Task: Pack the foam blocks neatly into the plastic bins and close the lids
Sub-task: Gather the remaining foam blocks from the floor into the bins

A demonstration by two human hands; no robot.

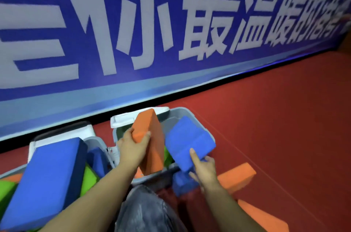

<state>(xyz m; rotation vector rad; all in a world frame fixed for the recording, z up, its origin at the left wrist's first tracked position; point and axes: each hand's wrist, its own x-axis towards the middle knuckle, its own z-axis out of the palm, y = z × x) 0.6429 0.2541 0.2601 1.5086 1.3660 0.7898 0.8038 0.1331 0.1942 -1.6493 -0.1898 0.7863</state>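
Matte orange foam wedges [235,175] are seen lying on the red floor [284,127] nearest the person. A rectangular blue foam block [188,142] is gripped by the right hand [204,170], tilted over the grey plastic bin [191,117]. An upright orange foam block [150,136] is clasped by the left hand [133,146] inside that bin. A second bin [95,140], left, is crowded with blue and green blocks. Behind, a blue banner [171,32] is stretched.
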